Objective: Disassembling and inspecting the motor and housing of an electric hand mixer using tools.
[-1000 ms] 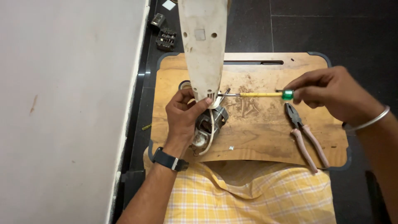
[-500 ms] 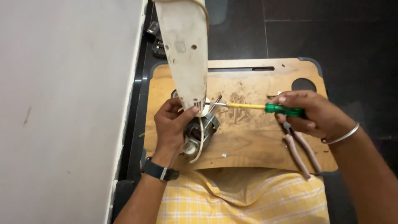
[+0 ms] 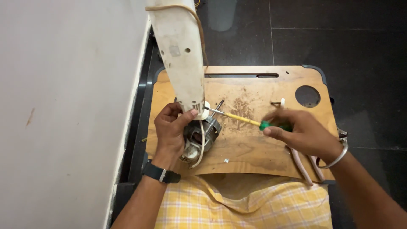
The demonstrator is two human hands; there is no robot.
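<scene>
Left hand [image 3: 171,129] grips a small motor [image 3: 200,136] on the wooden surface [image 3: 254,148]; right hand [image 3: 303,133], closed around a screwdriver [image 3: 239,118], points its shaft leftward at the motor's top.

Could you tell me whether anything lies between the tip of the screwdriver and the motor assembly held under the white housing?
Nothing visible does. The right hand holds the screwdriver, whose shaft crosses bare board to the joint where the white housing meets the motor. The left hand grips from the other side, and the pliers lie behind the right hand.
</scene>
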